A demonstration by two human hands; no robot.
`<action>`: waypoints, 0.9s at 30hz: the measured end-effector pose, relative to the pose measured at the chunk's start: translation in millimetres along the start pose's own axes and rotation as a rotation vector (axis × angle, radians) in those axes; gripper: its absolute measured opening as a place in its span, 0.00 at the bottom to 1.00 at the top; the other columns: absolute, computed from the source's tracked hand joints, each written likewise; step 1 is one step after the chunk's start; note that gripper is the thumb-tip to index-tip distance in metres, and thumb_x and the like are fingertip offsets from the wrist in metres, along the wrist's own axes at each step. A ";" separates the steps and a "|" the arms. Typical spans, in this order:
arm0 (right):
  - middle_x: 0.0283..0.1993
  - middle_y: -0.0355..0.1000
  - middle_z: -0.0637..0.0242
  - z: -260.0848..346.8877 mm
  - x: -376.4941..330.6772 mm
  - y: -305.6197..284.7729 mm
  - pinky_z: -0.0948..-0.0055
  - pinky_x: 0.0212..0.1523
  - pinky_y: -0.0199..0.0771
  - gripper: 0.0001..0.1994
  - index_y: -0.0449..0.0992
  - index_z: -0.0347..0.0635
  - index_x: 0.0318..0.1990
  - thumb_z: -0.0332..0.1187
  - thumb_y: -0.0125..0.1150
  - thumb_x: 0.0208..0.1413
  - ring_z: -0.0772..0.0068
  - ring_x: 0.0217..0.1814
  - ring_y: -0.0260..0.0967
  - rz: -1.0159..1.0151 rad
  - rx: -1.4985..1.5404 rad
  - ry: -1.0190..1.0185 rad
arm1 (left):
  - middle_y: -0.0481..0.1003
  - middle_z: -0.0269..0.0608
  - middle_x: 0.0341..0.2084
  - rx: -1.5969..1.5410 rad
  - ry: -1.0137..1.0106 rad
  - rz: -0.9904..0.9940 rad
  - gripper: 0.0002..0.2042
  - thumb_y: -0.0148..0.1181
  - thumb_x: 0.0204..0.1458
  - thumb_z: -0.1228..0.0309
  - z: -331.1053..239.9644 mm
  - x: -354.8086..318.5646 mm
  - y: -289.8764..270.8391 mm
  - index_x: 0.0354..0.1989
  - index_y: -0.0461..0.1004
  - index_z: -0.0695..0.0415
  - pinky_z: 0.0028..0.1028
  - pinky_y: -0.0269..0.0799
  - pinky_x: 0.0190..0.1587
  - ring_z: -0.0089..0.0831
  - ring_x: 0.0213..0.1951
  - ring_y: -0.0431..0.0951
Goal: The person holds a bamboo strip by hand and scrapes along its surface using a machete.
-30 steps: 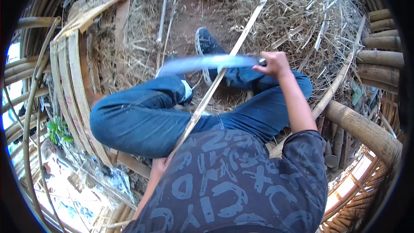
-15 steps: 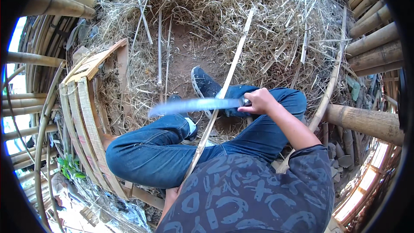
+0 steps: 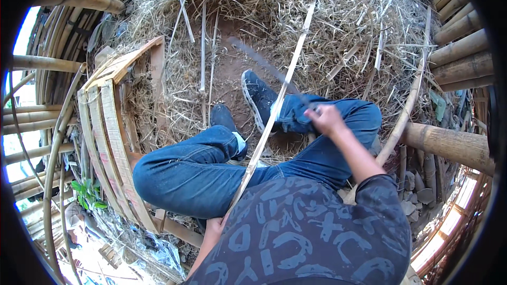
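A long pale bamboo strip [image 3: 268, 129] slants across my lap, its far end over the shavings and its near end down at my left hip. There my left hand [image 3: 214, 228] is closed round it, partly hidden by my thigh and shirt. My right hand [image 3: 326, 120], above my right thigh, is wrapped round the handle of a long-bladed machete [image 3: 268, 66]. Its blurred blade points away and to the left, crossing the strip in this view; whether the two touch I cannot tell.
Curly bamboo shavings [image 3: 338, 26] cover the ground ahead, with loose thin strips [image 3: 203, 47] among them. A slatted wooden crate [image 3: 113, 142] stands at my left. Thick bamboo poles [image 3: 446, 148] lie at the right, and a bent pole [image 3: 404, 119] runs beside my right knee.
My right hand has swung the machete from pointing left to pointing away and left. The hand itself has moved slightly right. My left hand stays at the strip's near end.
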State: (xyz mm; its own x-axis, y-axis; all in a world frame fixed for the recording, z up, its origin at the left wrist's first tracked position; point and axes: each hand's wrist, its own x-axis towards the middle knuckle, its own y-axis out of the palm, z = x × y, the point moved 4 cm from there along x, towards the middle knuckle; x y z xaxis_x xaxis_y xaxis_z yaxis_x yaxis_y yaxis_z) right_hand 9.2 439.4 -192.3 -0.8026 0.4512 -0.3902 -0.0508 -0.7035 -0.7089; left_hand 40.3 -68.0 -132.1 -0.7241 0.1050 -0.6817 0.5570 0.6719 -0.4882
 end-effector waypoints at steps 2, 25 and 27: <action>0.21 0.73 0.50 27.4 -28.7 34.3 0.58 0.30 0.73 0.31 0.76 0.38 0.22 0.64 0.59 0.48 0.48 0.26 0.74 0.154 0.174 -0.050 | 0.69 0.45 0.10 0.007 0.001 0.005 0.23 0.57 0.58 0.57 -1.7 -1.0 -2.0 0.23 0.74 0.70 0.30 0.66 0.26 0.26 0.17 0.69; 0.21 0.74 0.55 -30.2 -7.9 5.4 0.55 0.28 0.74 0.34 0.74 0.43 0.22 0.72 0.56 0.40 0.50 0.27 0.75 -0.133 -0.348 -0.164 | 0.69 0.45 0.10 0.010 0.034 0.038 0.24 0.57 0.58 0.57 -3.6 0.4 -1.9 0.21 0.73 0.70 0.29 0.66 0.26 0.26 0.17 0.69; 0.23 0.74 0.52 -15.9 -9.6 4.6 0.52 0.30 0.74 0.35 0.76 0.40 0.24 0.71 0.55 0.43 0.47 0.29 0.75 -0.133 -0.327 -0.157 | 0.68 0.45 0.10 0.016 0.036 0.041 0.24 0.57 0.58 0.57 -1.8 -1.1 -2.0 0.21 0.73 0.70 0.29 0.66 0.26 0.26 0.17 0.69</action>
State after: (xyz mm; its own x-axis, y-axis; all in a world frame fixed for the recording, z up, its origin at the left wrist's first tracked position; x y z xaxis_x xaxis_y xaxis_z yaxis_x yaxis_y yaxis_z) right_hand 26.1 440.6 -201.2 -0.8843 0.4191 -0.2060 0.0120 -0.4206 -0.9072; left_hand 39.2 -68.2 -129.5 -0.7147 0.1589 -0.6812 0.5927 0.6548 -0.4690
